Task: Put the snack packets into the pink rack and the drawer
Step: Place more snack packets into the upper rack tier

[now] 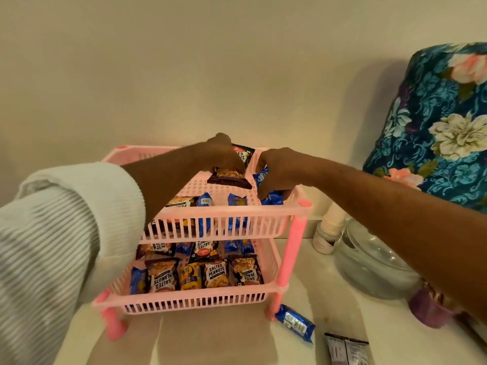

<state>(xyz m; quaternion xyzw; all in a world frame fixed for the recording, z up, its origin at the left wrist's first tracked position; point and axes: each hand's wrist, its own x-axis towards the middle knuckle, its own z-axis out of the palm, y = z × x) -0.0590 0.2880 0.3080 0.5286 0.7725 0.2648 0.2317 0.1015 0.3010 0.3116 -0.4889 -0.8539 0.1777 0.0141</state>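
A pink two-tier rack (226,213) stands on the white counter against the wall. My left hand (218,154) holds a dark salted peanuts packet (232,175) over the upper tray. Beside it, my right hand (276,169) grips a blue biscuit packet (263,180) at the upper tray's right side. The upper tray holds a peanuts packet (181,202) and two blue packets (205,201) standing along its front wall. Several peanut and blue packets (216,272) fill the lower tray. No drawer is in view.
On the counter right of the rack lie a blue packet (295,322) and a dark packet (345,349), back side up. A clear glass jar (369,262) and a white pipe (329,233) stand at the right. A floral cloth-covered object (442,122) rises behind them.
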